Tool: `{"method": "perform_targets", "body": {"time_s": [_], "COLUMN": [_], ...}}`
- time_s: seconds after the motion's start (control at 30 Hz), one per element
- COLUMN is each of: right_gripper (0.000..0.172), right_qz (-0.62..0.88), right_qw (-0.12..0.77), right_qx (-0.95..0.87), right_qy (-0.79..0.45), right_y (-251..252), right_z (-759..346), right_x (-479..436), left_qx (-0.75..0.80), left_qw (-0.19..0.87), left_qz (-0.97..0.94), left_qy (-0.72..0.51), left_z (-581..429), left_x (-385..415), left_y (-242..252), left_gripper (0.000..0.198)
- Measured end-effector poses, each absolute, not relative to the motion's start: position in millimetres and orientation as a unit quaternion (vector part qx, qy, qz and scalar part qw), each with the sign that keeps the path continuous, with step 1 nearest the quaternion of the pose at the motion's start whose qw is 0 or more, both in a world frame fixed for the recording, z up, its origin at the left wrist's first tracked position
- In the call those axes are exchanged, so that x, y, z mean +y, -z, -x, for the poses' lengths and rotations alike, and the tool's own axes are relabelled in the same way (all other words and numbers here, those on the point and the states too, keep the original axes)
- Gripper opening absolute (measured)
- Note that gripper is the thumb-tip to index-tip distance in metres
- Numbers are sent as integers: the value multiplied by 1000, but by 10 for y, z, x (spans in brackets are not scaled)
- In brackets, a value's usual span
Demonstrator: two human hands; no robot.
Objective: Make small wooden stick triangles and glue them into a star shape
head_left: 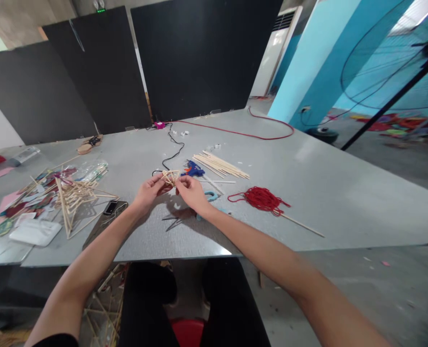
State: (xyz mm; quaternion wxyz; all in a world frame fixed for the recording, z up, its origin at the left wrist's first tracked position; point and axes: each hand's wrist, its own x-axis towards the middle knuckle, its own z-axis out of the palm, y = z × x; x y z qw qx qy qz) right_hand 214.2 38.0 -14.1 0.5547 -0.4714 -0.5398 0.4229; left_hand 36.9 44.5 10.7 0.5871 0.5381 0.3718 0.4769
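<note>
Head view: what do the hands have?

The left hand [149, 189] and right hand [191, 190] meet above the grey tabletop [307, 183], and both sets of fingers [182, 181] pinch a small stick frame [171, 177], one hand on each side.

Is the frame resting on anything?

No, it is lifted just off the tabletop, and its shadow falls below the wrists.

What lies close by?

A blue glue gun [193, 169] sits just behind the right hand, with its black cord [174, 149] trailing away. Beside the gun is a bundle of wooden sticks [221, 165]. Light blue scissors [211, 195] peek out by the right wrist.

And farther out?

A heap of red yarn [260, 198] lies to the right with one stick poking from it. To the left stands a larger stick structure [74, 197], a phone [110, 207] near it and a white tray [35, 232] at the edge.
</note>
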Motion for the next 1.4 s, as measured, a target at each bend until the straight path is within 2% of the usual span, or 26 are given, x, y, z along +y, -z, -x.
{"method": "perform_targets", "body": {"time_s": [0.23,0.33,0.67,0.77,0.87,1.1,1.27,1.4], "right_gripper": [22,23,37,38,35,27,17,18], "right_qz": [480,481,455,439,413,413,420,412], "right_qw": [575,568,521,544,583,588,588,590], "right_qx": [-563,-586,-588,-570,-549,-556,-559,-573], "right_qy": [-350,-321,-419,-431,-434,-418,-406,-391], "right_y": [123,113,62,5,-49,-80,-84,-79], "right_z": [-2236,-2249,-2195,-2266,-2353,-2403,-2395,-2412], "right_x": [397,371,357,381,407,419,442,456], "left_qx": [372,381,381,383,379,362,353,357], "left_qw": [571,558,544,560,576,596,605,590], "left_qz": [-573,-579,-551,-540,-529,-535,-540,-553], "left_qy": [-455,-456,-505,-498,-494,-477,-467,-467], "left_z": [-403,-417,-403,-375,-375,-401,-401,-411], "left_x": [386,368,401,425,429,392,367,354], "left_y": [-129,-146,-134,-147,-164,-197,-230,-242], "left_gripper": [52,47,47,45,42,34,35,38]}}
